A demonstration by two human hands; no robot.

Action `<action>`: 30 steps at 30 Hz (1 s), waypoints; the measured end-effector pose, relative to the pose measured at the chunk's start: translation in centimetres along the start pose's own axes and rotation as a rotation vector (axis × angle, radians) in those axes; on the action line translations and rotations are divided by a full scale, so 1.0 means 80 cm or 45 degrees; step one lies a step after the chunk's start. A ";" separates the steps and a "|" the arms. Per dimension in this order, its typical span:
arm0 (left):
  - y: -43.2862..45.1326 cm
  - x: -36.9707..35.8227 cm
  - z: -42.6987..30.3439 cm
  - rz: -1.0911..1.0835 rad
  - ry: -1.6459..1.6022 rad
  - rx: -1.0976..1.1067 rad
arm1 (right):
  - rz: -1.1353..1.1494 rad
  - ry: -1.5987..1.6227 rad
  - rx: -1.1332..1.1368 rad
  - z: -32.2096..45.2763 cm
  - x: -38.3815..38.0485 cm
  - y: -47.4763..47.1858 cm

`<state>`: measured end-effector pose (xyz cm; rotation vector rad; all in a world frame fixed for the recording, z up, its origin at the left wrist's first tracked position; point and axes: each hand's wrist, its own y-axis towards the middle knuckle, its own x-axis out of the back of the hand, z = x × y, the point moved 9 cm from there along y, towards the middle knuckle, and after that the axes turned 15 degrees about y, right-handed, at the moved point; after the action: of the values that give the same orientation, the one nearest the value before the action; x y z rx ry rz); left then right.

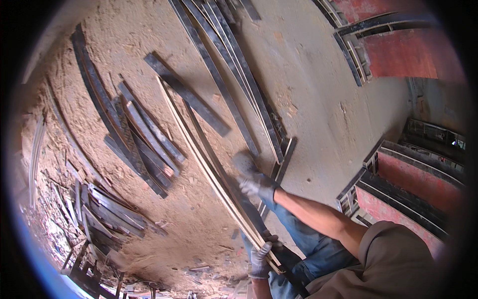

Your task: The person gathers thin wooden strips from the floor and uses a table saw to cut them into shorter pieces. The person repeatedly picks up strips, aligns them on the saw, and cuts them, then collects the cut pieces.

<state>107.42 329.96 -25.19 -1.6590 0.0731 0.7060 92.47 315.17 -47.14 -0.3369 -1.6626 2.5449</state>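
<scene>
My left hand (260,258), in a grey-white work glove, is closed around the near end of a bundle of long thin wood strips (220,190) with pale edges and dark faces. The bundle runs away from me, slanting across the floor. My right hand (255,187), gloved too and slightly blurred, is above my leg, beside the bundle's dark side. Its fingers look apart and nothing shows in them; whether they touch the strip is unclear. Just beyond it is a blurred grey rounded shape, perhaps my shoe (244,162).
Dark boards (186,93) lie ahead, with long strips (239,67) beyond my right hand. More boards (138,145) lie to the left, near a scrap heap (108,216). Red panels with black frames (403,187) stand at right. Sawdust and chips cover much of the floor.
</scene>
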 end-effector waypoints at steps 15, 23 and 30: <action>0.049 0.117 0.100 -0.056 0.050 0.405 | -0.902 -1.265 0.006 -0.013 0.403 0.332; 0.050 0.068 0.065 0.029 0.065 0.237 | -0.778 -0.930 0.350 0.035 0.331 0.164; -0.004 -0.081 -0.034 0.103 -0.212 0.161 | -0.122 0.404 0.142 0.159 0.111 -0.141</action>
<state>103.44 325.40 -21.67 -1.4782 0.0653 0.8811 80.40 310.07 -33.18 -0.6002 -1.3834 2.3536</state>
